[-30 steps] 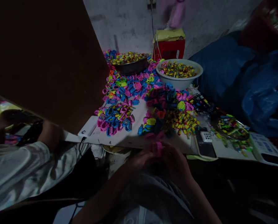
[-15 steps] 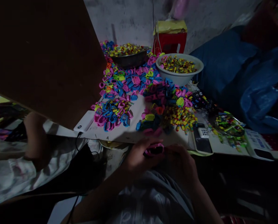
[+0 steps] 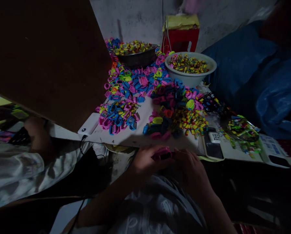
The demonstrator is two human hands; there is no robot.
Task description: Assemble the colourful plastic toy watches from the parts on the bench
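Note:
My left hand (image 3: 146, 162) and my right hand (image 3: 189, 169) meet just below the table's near edge, both closed around a small pink plastic piece (image 3: 162, 153). Right in front of them on the white tabletop (image 3: 135, 136) lie a heap of pink and blue plastic pieces (image 3: 117, 117) and a darker heap with yellow ones (image 3: 160, 125). A pile of small yellow and red bits (image 3: 189, 122) sits to the right of that.
A white bowl (image 3: 190, 66) and a dark metal bowl (image 3: 135, 55) full of small bits stand at the back. A brown board (image 3: 45, 55) blocks the left. Another person's hand (image 3: 38, 135) and pale sleeve are at left. Phones (image 3: 212, 143) and a blue bag (image 3: 252, 71) lie right.
My hands turned the pink piece from upright to lying sideways between them and moved slightly nearer the table edge. The other person's hand at left shifted.

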